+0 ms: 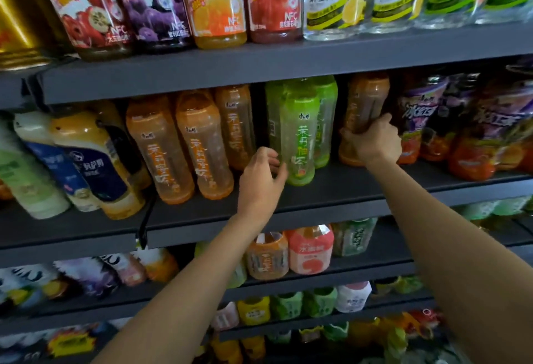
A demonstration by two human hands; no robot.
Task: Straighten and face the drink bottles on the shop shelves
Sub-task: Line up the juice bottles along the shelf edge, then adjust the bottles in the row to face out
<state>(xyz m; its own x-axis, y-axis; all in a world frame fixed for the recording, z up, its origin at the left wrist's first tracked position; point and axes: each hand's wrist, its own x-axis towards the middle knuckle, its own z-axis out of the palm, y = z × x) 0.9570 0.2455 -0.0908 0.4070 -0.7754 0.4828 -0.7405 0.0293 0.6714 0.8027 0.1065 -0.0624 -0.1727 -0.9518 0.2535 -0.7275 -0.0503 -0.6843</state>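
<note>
Two hands work the middle shelf: the right hand grips the lower body of an orange bottle, while the left hand, fingers loosely curled and holding nothing, touches the green bottle just left of that grip. Best to keep the hold low, twist until the label faces out, then bring the base level with the green one.

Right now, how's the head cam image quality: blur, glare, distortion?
Head view: strong wide-angle bending, so the shelf edge bows and the outer bottles lean. Centre is fairly sharp: the green bottle label reads clearly beside the left hand. The right hand grips an orange bottle set back in shadow. Lower shelves and far-right purple bottles are smeared. Glare streak on the gold pack.
</note>
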